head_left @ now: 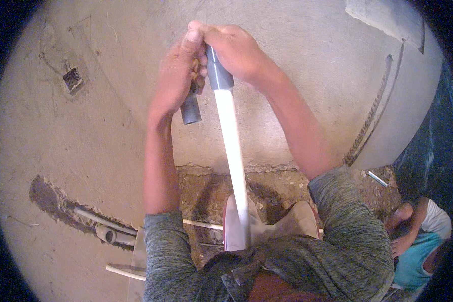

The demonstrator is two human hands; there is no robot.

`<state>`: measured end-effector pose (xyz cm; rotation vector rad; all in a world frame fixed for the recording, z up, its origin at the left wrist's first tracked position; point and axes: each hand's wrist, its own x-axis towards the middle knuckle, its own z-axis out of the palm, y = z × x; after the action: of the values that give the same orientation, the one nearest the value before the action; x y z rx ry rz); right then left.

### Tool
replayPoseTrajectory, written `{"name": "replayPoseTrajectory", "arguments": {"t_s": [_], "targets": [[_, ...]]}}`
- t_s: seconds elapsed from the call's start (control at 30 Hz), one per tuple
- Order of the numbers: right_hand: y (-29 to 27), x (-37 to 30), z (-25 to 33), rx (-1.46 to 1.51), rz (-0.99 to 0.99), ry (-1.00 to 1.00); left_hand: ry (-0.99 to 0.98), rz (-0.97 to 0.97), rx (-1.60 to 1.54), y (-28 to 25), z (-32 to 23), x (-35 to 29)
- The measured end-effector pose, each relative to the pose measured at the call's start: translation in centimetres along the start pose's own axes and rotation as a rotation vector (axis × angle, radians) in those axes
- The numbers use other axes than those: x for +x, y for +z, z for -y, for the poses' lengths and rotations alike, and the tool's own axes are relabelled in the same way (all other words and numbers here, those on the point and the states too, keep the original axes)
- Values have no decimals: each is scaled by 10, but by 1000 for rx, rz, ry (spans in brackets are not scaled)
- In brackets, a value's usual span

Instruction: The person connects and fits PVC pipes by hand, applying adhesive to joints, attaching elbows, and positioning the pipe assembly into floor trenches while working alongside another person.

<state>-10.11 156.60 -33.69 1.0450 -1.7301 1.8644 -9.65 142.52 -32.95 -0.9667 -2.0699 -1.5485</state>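
Observation:
A long white pipe runs from near my feet up to my hands, with a grey pipe fitting around its upper end. My right hand is closed on the top of that fitting. Beside it, my left hand is closed around a second grey tubular piece, whose lower end sticks out below the fingers. My hands touch at the top and hide whether the two grey pieces join. The pipe's lower end looks grey and blurred, close to my shirt.
Ahead stands a plastered wall with a square box hole and a chiselled groove holding pipes at left. Another groove curves at right. A person in turquoise crouches at lower right, near a short pipe on dirt.

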Motion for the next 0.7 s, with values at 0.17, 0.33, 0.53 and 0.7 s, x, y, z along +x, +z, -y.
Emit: {"name": "replayPoseTrajectory", "arguments": {"t_s": [0.17,0.33,0.53,0.7], "targets": [[-2,16,8,-120,1,-277,186,-163,18,6,-21,-1],[-10,21,7,-84,112,-200,207,-121,160,2,-34,-6],[-22,-28,2,125,6,132,175,-73,168,-8,-25,-1],[-23,-73,-33,457,163,322,161,-77,174,-3,-30,-2]]}}
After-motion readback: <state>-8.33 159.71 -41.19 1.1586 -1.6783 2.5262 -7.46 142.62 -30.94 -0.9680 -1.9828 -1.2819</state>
